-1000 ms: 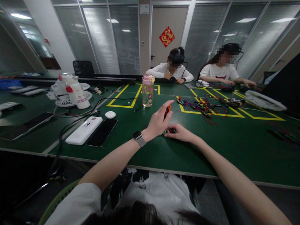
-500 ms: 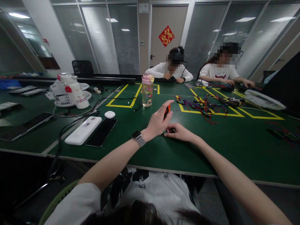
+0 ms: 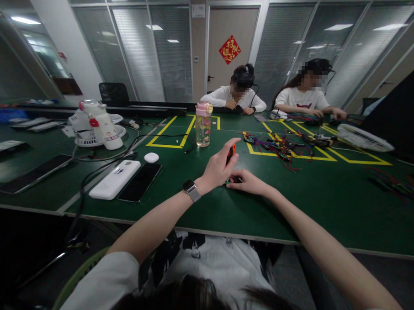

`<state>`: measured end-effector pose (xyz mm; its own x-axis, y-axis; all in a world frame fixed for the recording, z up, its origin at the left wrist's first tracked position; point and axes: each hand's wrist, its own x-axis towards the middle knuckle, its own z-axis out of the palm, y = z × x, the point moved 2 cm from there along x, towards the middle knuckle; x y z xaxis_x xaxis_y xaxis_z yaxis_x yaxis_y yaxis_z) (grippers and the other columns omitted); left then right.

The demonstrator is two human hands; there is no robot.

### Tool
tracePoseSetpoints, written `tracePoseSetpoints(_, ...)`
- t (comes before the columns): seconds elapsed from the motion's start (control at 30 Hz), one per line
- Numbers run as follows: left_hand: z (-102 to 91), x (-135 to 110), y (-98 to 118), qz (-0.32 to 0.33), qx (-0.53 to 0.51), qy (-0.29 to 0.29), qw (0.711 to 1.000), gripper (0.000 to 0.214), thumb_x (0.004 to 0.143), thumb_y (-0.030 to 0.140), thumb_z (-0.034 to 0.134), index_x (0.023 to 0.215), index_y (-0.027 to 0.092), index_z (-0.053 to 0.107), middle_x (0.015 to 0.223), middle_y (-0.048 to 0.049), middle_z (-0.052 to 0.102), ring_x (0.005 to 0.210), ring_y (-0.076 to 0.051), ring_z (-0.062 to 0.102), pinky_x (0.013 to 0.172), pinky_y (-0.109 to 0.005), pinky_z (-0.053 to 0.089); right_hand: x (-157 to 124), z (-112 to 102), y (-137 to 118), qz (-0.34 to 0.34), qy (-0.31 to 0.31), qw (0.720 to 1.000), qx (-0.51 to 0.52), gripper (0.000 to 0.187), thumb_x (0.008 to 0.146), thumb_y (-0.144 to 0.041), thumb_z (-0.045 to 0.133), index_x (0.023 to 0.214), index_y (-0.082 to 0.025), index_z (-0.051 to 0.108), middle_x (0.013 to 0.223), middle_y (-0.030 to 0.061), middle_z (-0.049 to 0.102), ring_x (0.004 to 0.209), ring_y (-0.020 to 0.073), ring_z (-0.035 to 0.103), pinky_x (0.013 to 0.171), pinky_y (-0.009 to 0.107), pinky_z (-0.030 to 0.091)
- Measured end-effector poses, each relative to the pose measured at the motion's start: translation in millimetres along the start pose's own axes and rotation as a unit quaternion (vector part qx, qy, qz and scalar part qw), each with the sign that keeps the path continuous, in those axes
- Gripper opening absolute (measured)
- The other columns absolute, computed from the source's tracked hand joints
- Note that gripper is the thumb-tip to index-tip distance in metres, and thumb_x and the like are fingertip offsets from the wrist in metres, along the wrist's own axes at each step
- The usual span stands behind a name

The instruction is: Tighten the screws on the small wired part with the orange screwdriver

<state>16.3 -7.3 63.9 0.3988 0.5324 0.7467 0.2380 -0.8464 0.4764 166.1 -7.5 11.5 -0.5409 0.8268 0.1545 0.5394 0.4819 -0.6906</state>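
Observation:
My left hand (image 3: 217, 167), with a watch on its wrist, is closed round an upright orange and black tool handle (image 3: 231, 152). The lower end of this tool is hidden, so I cannot tell its exact kind. Just below and to the right, my right hand (image 3: 249, 182) rests low at the table with its fingers closed on a small green and black piece (image 3: 228, 181). Most of that piece is covered by the fingers. Beyond my hands lies a tangle of small boards with red, blue and black wires (image 3: 279, 146).
On the green table (image 3: 190, 213) stand a pink-lidded bottle (image 3: 203, 127) and a white jug (image 3: 107, 128). A white power bank (image 3: 115, 180), black phone (image 3: 140, 182) and white case (image 3: 151, 158) lie left. More wires (image 3: 394, 183) are right. Two people sit opposite.
Both my hands stay almost where they were, with the same hold. A pale blurred thing at the far left edge has shifted slightly.

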Motion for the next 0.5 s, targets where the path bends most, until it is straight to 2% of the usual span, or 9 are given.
tracePoseSetpoints(0.27,-0.1,-0.7,0.0,-0.004,0.004,-0.002,1.000,0.042,0.097,0.028,0.038,0.138,0.023,0.030,0.117,-0.0085,0.059,0.079,-0.015,0.063,0.072,-0.030,0.051,-0.2,-0.7,-2.8,-0.001,-0.009,1.000,0.000,0.020,0.079,-0.033,0.063,0.082,-0.014,0.063,0.065,-0.0022,0.050,0.060,0.0122,0.046,0.058,0.024,0.038)
tracePoseSetpoints(0.5,0.7,-1.0,-2.0,-0.006,-0.002,-0.002,1.000,0.043,0.097,0.029,0.038,0.139,0.023,0.030,0.101,-0.0052,0.061,0.075,-0.015,0.061,0.071,-0.029,0.050,0.3,-0.4,-2.5,-0.001,-0.005,1.000,0.004,0.019,0.078,-0.032,0.064,0.082,-0.014,0.064,0.065,-0.0022,0.051,0.060,0.0121,0.046,0.059,0.024,0.038)
